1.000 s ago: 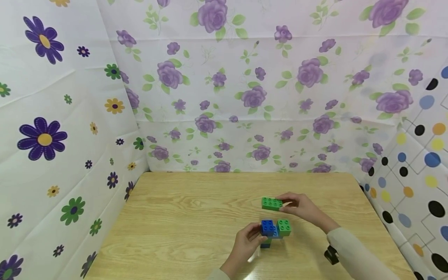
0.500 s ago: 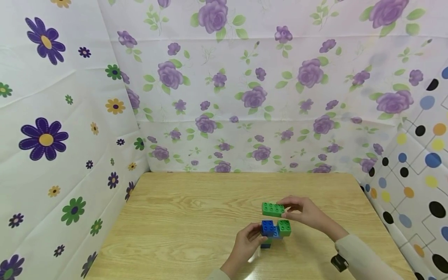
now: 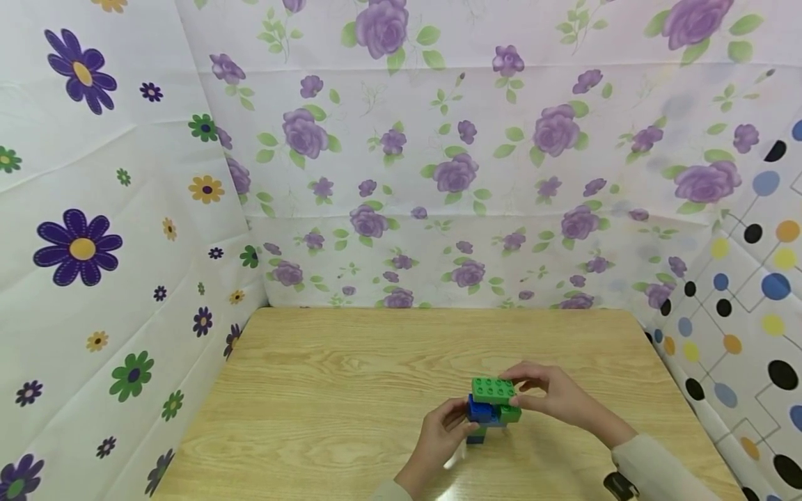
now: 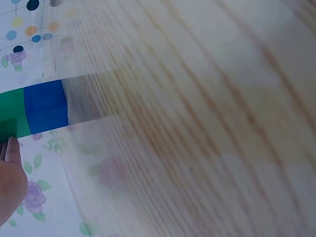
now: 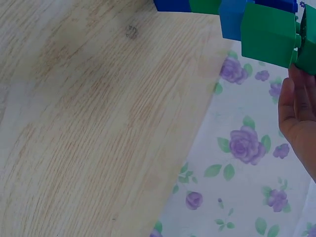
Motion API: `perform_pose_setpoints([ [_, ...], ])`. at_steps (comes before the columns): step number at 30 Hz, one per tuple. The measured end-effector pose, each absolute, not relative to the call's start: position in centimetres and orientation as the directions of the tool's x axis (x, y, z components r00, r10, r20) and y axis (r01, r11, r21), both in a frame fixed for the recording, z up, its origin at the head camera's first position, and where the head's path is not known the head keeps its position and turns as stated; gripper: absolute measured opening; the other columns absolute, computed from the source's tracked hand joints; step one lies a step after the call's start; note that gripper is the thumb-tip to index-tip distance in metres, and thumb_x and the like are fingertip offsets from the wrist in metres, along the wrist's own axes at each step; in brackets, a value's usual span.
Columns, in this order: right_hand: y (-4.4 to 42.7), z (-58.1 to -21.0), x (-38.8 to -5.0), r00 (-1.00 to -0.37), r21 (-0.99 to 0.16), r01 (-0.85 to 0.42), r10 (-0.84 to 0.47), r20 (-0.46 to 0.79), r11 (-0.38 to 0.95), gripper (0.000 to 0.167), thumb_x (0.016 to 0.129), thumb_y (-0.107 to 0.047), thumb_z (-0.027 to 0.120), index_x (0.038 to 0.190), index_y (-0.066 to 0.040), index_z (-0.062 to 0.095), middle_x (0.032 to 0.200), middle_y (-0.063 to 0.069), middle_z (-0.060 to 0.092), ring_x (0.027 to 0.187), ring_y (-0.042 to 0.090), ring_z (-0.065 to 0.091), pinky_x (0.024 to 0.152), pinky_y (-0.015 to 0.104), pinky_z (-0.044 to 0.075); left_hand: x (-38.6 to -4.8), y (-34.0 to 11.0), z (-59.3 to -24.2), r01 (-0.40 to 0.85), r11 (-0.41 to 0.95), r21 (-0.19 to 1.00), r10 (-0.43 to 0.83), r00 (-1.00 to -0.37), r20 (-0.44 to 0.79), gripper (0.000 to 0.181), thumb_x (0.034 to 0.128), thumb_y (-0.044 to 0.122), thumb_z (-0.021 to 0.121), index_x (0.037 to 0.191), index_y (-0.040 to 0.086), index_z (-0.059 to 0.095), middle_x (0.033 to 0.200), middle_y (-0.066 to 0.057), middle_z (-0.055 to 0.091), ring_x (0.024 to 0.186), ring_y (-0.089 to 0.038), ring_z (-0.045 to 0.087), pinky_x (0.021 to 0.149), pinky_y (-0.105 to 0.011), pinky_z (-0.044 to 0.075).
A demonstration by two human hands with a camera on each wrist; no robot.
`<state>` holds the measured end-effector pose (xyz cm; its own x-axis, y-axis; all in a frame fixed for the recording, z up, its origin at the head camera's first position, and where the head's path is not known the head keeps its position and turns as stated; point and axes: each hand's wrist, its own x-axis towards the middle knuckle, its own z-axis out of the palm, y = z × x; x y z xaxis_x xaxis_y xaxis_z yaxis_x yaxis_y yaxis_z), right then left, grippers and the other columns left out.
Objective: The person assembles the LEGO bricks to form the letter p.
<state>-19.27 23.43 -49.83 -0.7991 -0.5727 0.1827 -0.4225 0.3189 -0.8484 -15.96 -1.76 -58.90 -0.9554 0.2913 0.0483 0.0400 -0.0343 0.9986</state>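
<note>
A small tower of toy building bricks stands upright on the table: a dark blue brick [image 4: 47, 106] at the bottom, a green one [image 4: 12, 111] above it, then a light blue brick [image 5: 233, 19]. On top sit a dark blue square brick [image 3: 480, 412] and a green square brick [image 3: 510, 415], side by side. My left hand [image 3: 440, 433] grips the tower from the left, thumb in front. With its fingertips my right hand [image 3: 557, 398] pinches the right end of a long green brick [image 3: 493, 390], studs up, over both top bricks. A narrow gap shows beneath it in the right wrist view.
The wooden table [image 3: 338, 390] extends left of and behind the tower. Flowered cloth [image 3: 401, 174] hangs along its back edge, with patterned cloths at the left and right sides. A black device [image 3: 620, 485] shows at the right sleeve.
My right hand has brought the long green brick toward me and down, from behind the tower to over its top bricks. The left hand and tower have stayed put.
</note>
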Motion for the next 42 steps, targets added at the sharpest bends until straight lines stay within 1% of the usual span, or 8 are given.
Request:
perform_pose_setpoints([
  [4,23.4,-50.0,-19.1,-0.792,-0.847,-0.430,-0.582,0.187,0.313,0.037,0.090,-0.020,0.069,0.125,-0.013,0.062,0.119,0.008,0.060,0.104,0.010,0.059,0.084,0.030,0.056,-16.0,-1.8,-58.8,0.044,-0.026,0.999,0.287,-0.957,0.050,0.037,0.0848,0.008,0.072,0.120,0.007,0.061,0.123,-0.007,0.061,0.120,-0.025,0.057,0.100,-0.026,0.048],
  [8,23.1,-49.9,-18.9,-0.791,-0.843,-0.435,-0.581,0.189,0.317,0.037,0.089,-0.021,0.071,0.124,-0.013,0.063,0.120,0.007,0.061,0.106,0.009,0.058,0.084,0.028,0.056,-16.0,-1.8,-58.9,0.057,-0.027,0.998,0.288,-0.956,0.063,0.036,0.0847,0.008,0.071,0.120,0.007,0.061,0.123,-0.007,0.062,0.120,-0.025,0.057,0.100,-0.028,0.048],
  [14,22.8,-49.9,-18.7,-0.774,-0.827,-0.466,-0.597,0.210,0.314,0.034,0.089,-0.020,0.071,0.121,-0.010,0.064,0.116,0.005,0.063,0.103,0.010,0.059,0.082,0.028,0.056,-15.9,-1.8,-58.8,0.066,-0.030,0.997,0.297,-0.952,0.072,0.037,0.0854,0.007,0.070,0.121,0.006,0.060,0.125,-0.008,0.060,0.120,-0.024,0.056,0.100,-0.026,0.047],
  [25,22.9,-49.8,-18.6,-0.766,-0.805,-0.479,-0.614,0.189,0.349,0.035,0.089,-0.024,0.070,0.122,-0.016,0.063,0.118,0.001,0.062,0.106,0.009,0.057,0.084,0.029,0.055,-15.9,-1.8,-58.9,0.057,-0.037,0.998,0.296,-0.953,0.065,0.037,0.0853,0.007,0.070,0.121,0.007,0.060,0.124,-0.007,0.060,0.120,-0.024,0.056,0.100,-0.026,0.047],
  [30,22.4,-49.7,-18.6,-0.767,-0.770,-0.510,-0.608,0.206,0.383,0.038,0.089,-0.026,0.070,0.125,-0.019,0.060,0.121,0.003,0.060,0.108,0.012,0.057,0.085,0.030,0.055,-16.0,-1.8,-59.1,0.065,-0.037,0.997,0.292,-0.954,0.073,0.037,0.0850,0.007,0.071,0.120,0.008,0.060,0.123,-0.006,0.061,0.119,-0.023,0.057,0.100,-0.026,0.047],
  [33,21.7,-49.7,-18.6,-0.761,-0.766,-0.521,-0.611,0.219,0.376,0.041,0.089,-0.026,0.070,0.128,-0.020,0.058,0.123,0.005,0.059,0.110,0.015,0.057,0.086,0.031,0.055,-16.1,-1.9,-59.2,0.079,-0.036,0.996,0.296,-0.951,0.087,0.036,0.0854,0.008,0.071,0.120,0.007,0.060,0.123,-0.007,0.061,0.119,-0.024,0.057,0.100,-0.026,0.048],
  [38,20.5,-49.7,-18.6,-0.737,-0.770,-0.543,-0.630,0.245,0.336,0.037,0.090,-0.025,0.068,0.126,-0.019,0.059,0.119,0.002,0.061,0.104,0.014,0.059,0.084,0.030,0.055,-16.2,-1.9,-59.3,0.083,-0.039,0.996,0.304,-0.948,0.091,0.036,0.0861,0.009,0.071,0.120,0.008,0.060,0.123,-0.006,0.061,0.119,-0.022,0.057,0.099,-0.025,0.048],
  [42,20.1,-49.9,-18.5,-0.735,-0.772,-0.548,-0.626,0.260,0.323,0.036,0.090,-0.025,0.068,0.125,-0.018,0.061,0.116,-0.001,0.062,0.099,0.012,0.059,0.080,0.029,0.055,-16.2,-1.9,-59.4,0.062,-0.037,0.997,0.306,-0.950,0.071,0.036,0.0858,0.009,0.071,0.120,0.010,0.061,0.122,-0.004,0.061,0.119,-0.019,0.057,0.100,-0.025,0.047],
])
